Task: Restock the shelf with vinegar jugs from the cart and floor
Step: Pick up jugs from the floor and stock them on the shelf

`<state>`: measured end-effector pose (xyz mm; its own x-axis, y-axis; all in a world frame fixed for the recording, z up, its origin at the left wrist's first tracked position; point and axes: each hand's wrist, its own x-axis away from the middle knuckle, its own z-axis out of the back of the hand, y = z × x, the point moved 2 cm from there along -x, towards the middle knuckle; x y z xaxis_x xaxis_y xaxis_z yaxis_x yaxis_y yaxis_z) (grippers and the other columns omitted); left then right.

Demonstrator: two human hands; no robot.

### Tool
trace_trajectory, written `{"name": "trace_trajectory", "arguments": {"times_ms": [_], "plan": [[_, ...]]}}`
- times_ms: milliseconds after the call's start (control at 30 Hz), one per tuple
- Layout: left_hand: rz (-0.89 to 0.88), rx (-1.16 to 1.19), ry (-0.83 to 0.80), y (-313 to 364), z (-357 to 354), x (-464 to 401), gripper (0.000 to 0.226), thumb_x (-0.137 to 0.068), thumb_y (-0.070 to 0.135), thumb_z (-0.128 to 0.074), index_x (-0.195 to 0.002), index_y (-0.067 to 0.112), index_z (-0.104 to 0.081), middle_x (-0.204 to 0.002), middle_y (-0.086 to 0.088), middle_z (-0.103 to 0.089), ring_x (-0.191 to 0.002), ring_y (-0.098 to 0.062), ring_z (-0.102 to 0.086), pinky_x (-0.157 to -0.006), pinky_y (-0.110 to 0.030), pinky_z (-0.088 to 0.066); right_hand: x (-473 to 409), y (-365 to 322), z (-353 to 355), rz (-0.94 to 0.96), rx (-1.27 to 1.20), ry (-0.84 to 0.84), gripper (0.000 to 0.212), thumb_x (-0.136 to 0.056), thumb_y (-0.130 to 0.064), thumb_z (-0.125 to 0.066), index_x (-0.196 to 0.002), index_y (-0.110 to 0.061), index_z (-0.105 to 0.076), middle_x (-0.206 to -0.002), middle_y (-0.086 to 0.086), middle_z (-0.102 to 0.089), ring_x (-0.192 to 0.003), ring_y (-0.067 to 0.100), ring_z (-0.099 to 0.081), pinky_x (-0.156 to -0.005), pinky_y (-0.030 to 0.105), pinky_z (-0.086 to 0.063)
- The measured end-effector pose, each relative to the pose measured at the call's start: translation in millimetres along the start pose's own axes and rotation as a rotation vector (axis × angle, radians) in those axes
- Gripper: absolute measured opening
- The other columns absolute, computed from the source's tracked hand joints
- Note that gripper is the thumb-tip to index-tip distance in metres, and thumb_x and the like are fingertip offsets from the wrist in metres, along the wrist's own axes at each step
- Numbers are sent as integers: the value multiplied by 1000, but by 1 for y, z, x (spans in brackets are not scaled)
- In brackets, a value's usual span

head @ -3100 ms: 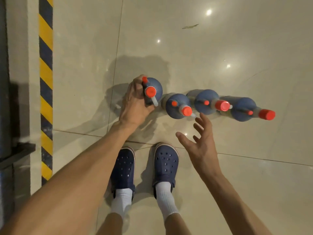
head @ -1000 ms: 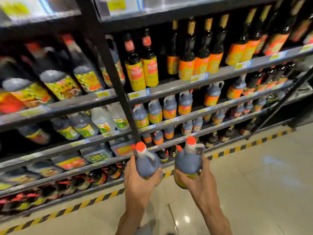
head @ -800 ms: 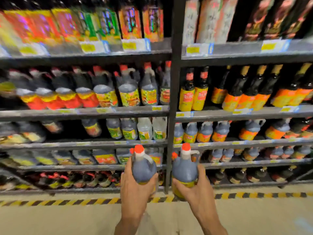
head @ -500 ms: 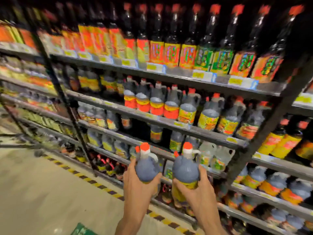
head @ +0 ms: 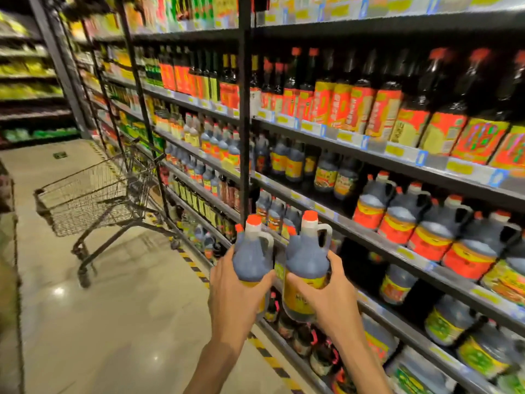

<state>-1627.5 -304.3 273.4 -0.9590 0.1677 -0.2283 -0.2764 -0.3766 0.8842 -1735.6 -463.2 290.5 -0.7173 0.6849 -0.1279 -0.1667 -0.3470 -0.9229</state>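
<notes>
My left hand (head: 237, 291) wraps its fingers around one dark jug (head: 252, 255), and my right hand (head: 329, 294) grips a second jug (head: 308, 263); both stand upright, side by side, red caps up, in front of the shelf (head: 369, 237) of bottles. A wire cart (head: 93, 194) stands on the floor (head: 113, 322) to the left.

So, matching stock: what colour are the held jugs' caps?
Orange-red caps on both jugs, clearest in the head view.
</notes>
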Motion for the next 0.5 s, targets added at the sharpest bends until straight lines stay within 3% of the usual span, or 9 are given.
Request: {"name": "trace_trajectory", "arguments": {"times_ms": [67,133,267,367,433,500], "plan": [[18,-27,36,-7,9,-30,97,-69,63,-81,-150,29,-41,-142,3,-52,-137,-24,-42,-105,-50,-49,-23,-10,-28,20,3,-28,74,-65,-65,-86,-123,-63,-41,-117,-23,-62,-105,14,-64,-87,40,-55],[25,-41,60,-17,13,-60,98,-68,65,-79,-151,30,-40,-143,3,-51,-137,-23,-39,-106,-51,-47,-49,-17,-54,11,-12,-51,93,-58,-76,-82,-138,-56,-39,-131,-19,-62,-114,16,-65,-92,45,-57],[3,-77,123,-33,5,-127,102,-67,64,-82,-152,26,-41,-143,0,-52,-136,-25,-40,-105,-51,-46,-109,-27,-92,32,-59,-73,67,-63,-65,-87,-114,-64,-44,-114,-31,-60,-107,11,-66,-90,45,-57],[-9,-102,112,-35,-12,-179,98,-68,67,-80,-151,30,-42,-143,3,-52,-136,-24,-41,-103,-52,-48,-161,-25,-115,50,-76,-64,89,-50,-83,-79,-128,-58,-45,-127,-22,-63,-112,13,-65,-92,47,-57],[-8,-108,96,-36,-28,-214,97,-66,72,-74,-149,33,-43,-139,6,-54,-133,-23,-44,-100,-51,-49,-199,-21,-125,33,-75,-66,95,-56,-78,-81,-138,-49,-43,-131,-18,-63,-114,14,-65,-94,48,-56],[-7,-68,81,-35,-43,-247,97,-64,75,-72,-148,35,-44,-138,8,-53,-131,-21,-47,-101,-50,-50,-235,-25,-131,13,-85,-68,83,-65,-66,-85,-134,-52,-42,-126,-20,-63,-110,13,-65,-93,46,-55]]}}
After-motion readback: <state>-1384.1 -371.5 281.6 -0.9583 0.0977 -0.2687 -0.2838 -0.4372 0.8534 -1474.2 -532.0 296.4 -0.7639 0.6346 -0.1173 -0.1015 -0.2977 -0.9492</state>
